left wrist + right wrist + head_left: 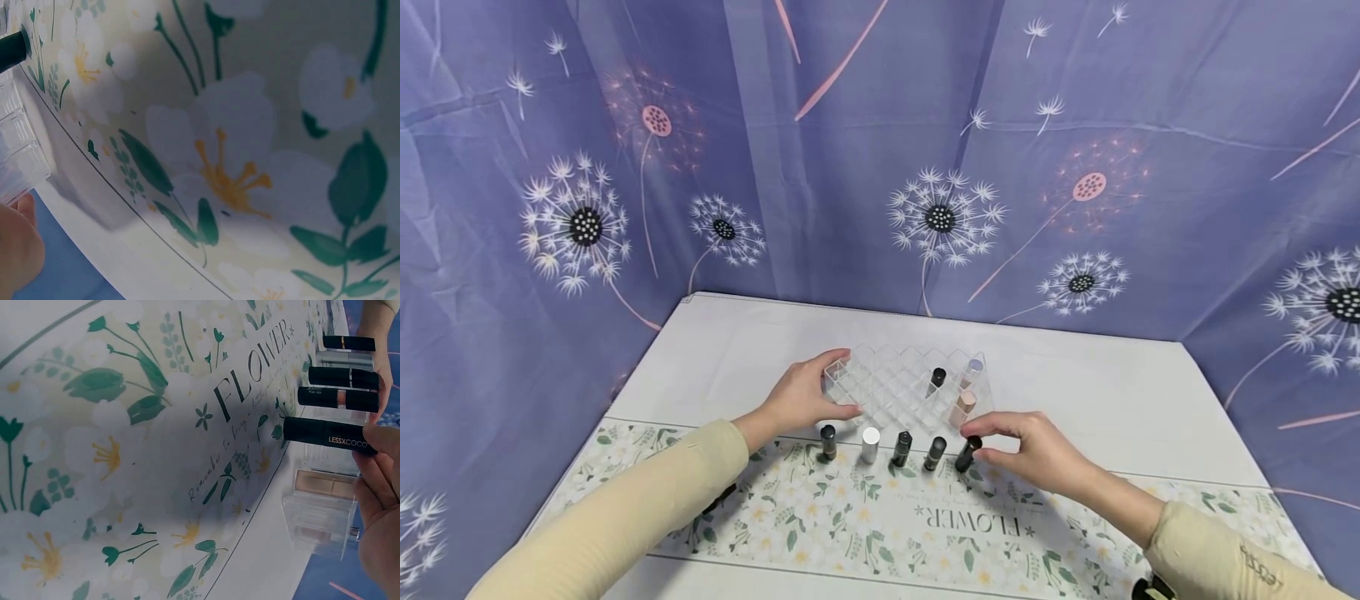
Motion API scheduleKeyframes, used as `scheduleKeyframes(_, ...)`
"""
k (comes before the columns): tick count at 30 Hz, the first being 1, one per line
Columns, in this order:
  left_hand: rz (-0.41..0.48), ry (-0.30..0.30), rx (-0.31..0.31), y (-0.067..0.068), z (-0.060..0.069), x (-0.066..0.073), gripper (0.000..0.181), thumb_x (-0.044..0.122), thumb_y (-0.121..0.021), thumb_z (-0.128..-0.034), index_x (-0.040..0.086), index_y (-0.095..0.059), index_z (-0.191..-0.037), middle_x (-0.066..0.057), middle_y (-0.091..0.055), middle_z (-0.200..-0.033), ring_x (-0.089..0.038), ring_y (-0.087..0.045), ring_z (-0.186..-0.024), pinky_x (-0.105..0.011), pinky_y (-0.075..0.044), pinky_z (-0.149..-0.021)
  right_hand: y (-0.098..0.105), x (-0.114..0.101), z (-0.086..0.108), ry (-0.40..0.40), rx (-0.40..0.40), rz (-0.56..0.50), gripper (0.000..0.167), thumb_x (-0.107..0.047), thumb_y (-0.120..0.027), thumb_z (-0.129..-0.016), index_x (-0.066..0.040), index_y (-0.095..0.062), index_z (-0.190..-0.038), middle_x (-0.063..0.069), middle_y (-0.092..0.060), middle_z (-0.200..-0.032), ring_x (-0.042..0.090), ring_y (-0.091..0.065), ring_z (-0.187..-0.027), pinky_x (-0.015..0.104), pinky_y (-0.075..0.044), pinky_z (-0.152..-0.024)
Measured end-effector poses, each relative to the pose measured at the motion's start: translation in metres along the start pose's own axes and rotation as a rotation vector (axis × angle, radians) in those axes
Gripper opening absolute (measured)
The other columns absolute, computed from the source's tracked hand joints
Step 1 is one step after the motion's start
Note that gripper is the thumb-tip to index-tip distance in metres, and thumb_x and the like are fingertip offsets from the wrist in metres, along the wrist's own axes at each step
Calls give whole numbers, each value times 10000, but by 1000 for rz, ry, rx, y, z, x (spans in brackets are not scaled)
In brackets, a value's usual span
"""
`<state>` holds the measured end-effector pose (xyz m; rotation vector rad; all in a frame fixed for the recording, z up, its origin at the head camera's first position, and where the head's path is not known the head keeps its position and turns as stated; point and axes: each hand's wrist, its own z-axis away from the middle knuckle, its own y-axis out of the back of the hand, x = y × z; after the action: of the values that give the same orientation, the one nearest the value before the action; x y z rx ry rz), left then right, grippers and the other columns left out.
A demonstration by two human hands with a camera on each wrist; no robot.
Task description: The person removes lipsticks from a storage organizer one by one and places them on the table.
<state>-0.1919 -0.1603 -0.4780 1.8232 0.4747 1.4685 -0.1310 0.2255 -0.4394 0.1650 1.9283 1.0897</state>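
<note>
A clear lipstick organizer [891,390] with diamond-shaped compartments stands on the white tabletop. My left hand [801,393] grips its left end, thumb in front and fingers behind. In the left wrist view only part of that hand [19,250] shows at the edge. My right hand [1033,450] pinches the top of a black lipstick [968,454] at the right end of a row. In the right wrist view this lipstick [325,434] reads LESSXCOCO and looks upright. Three tubes sit in the organizer's right part: a black one [937,380], a lavender-capped one [973,372] and a peach-gold one [962,408].
Left of the held lipstick stand a black tube [936,453], another black tube [902,448], a silver tube [870,446] and a further black one [828,442]. A floral runner [820,533] crosses the table. Purple dandelion curtains [850,167] hang behind and at the sides.
</note>
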Motion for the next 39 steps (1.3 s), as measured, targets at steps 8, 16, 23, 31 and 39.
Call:
scheduleKeyframes(8,12,13,-3,2,1,3,1022,500,-959,-748,174,-503,-1603,-67,-702,-1391,-176,-643,-913,-486,-566,-952,0,-3,0,31,4,33,399,-15,-860,-875,-129,-774,-1247,-55,-792,-1191,117,-747,-1093,382,-611,-979)
scheduleKeyframes(16,9,19,-9,2,0,3,1021,501,-957,-753,178,-498,-1606,-50,-697,-1394,-161,-605,-840,-448,-552,-875,1,-2,4,22,-19,63,463,-103,-878,-883,-105,-741,-1325,-32,-769,-1280,187,-729,-1176,458,-582,-1024)
scheduleKeyframes(23,10,35,-17,3,0,4,1019,477,-961,-756,183,-493,-1612,-37,-675,-1437,-201,-646,-941,-469,-560,-934,14,-4,3,55,5,72,513,-133,-883,-891,-94,-712,-1373,18,-741,-1349,231,-719,-1206,422,-576,-1040)
scheduleKeyframes(31,10,42,-11,3,1,5,1019,472,-965,-753,188,-493,-1611,-73,-684,-1420,-223,-674,-1001,-501,-559,-1003,33,-7,-11,55,45,127,566,-141,-901,-872,-101,-697,-1398,17,-724,-1380,272,-699,-1248,464,-553,-1057)
scheduleKeyframes(39,11,37,-21,2,1,3,1021,492,-955,-759,202,-484,-1617,-35,-689,-1408,-131,-547,-684,-413,-536,-839,48,-5,-31,57,46,137,662,-185,-916,-858,-65,-655,-1455,69,-674,-1458,317,-643,-1332,319,-474,-1146)
